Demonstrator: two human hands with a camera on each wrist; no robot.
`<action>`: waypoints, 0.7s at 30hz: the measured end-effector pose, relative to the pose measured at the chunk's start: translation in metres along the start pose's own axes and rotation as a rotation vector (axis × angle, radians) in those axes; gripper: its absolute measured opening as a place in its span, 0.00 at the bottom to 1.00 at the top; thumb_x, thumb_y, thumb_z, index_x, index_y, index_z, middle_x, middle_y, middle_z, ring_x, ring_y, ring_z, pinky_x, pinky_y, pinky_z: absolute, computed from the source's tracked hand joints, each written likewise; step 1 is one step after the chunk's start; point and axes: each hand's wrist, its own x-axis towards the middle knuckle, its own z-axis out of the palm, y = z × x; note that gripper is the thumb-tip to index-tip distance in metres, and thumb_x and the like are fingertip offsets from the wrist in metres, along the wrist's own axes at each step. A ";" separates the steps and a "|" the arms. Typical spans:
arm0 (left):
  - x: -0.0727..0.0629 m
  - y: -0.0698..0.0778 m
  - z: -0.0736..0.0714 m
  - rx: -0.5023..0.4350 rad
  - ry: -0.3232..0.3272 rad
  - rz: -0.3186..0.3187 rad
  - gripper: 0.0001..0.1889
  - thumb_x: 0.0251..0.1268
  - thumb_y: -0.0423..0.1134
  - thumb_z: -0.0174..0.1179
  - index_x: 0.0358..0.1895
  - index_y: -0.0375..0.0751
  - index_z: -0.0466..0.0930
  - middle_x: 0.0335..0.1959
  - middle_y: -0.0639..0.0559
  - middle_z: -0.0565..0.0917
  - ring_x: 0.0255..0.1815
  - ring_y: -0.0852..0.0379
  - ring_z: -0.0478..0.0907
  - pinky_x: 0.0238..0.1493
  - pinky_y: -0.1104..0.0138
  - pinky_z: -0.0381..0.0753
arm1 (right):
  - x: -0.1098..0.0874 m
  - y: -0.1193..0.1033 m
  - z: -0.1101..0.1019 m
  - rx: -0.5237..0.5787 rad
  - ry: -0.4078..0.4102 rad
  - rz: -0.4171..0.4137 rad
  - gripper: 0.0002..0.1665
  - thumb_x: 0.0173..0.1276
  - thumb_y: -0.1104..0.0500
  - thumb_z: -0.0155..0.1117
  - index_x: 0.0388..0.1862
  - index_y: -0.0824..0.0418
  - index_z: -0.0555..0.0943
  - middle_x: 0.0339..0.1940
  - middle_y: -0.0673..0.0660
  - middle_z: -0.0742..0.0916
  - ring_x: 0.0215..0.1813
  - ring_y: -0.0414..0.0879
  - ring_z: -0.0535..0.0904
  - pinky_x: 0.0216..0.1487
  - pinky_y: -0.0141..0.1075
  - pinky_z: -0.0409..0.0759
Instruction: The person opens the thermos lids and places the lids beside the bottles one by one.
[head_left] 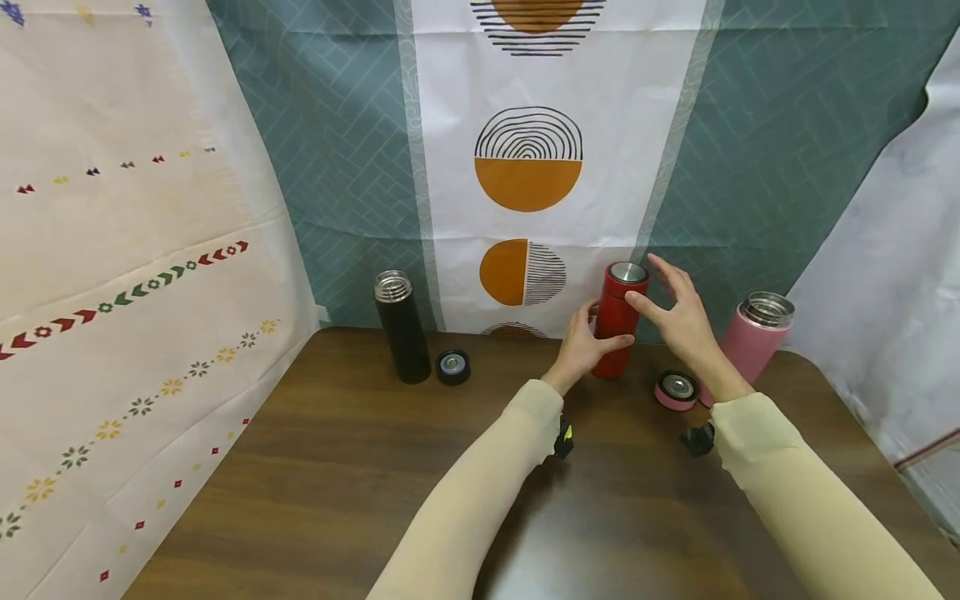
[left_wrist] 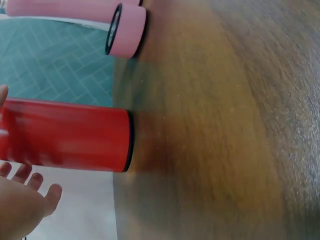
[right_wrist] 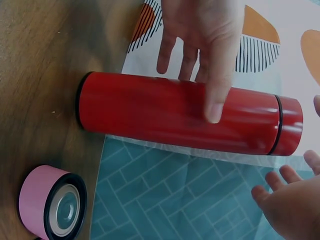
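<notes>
A red flask (head_left: 619, 321) with a red lid (head_left: 628, 273) stands upright near the table's back edge. On its left side is my left hand (head_left: 587, 343), thumb across the flask's front and fingertips beside its wall; whether they touch cannot be told. In the left wrist view that hand (left_wrist: 25, 205) has its fingers spread apart near the red flask (left_wrist: 67, 135). My right hand (head_left: 681, 321) is held at the right of the lid, thumb and fingers spread wide. In the right wrist view its fingers (right_wrist: 295, 195) are beside the lid end, apart from it.
A black flask (head_left: 405, 333) without its lid stands at the left, a black lid (head_left: 453, 367) next to it. At the right stands an open pink flask (head_left: 753, 337), with a pink lid (head_left: 677, 391) on the table beside it. Cloths (head_left: 528, 200) hang behind.
</notes>
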 end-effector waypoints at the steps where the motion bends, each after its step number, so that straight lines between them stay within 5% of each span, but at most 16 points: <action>1: -0.001 -0.001 0.002 0.006 -0.003 -0.001 0.46 0.61 0.48 0.76 0.79 0.45 0.60 0.70 0.48 0.71 0.69 0.50 0.70 0.71 0.55 0.72 | -0.001 0.001 0.000 0.007 -0.003 0.012 0.47 0.76 0.47 0.66 0.86 0.54 0.55 0.83 0.66 0.60 0.81 0.68 0.54 0.79 0.65 0.50; 11: -0.001 -0.005 0.014 0.045 0.011 0.009 0.43 0.62 0.49 0.75 0.77 0.45 0.64 0.65 0.51 0.76 0.63 0.55 0.74 0.68 0.59 0.75 | -0.006 0.012 -0.001 0.042 -0.010 0.055 0.49 0.77 0.47 0.64 0.87 0.55 0.52 0.84 0.65 0.58 0.82 0.68 0.53 0.79 0.64 0.53; 21: 0.003 -0.002 0.005 0.003 0.130 0.034 0.39 0.60 0.47 0.78 0.72 0.44 0.70 0.59 0.50 0.83 0.58 0.55 0.80 0.58 0.63 0.81 | 0.004 -0.001 0.007 0.094 0.006 0.031 0.50 0.75 0.49 0.67 0.87 0.56 0.51 0.82 0.65 0.62 0.82 0.63 0.55 0.82 0.58 0.51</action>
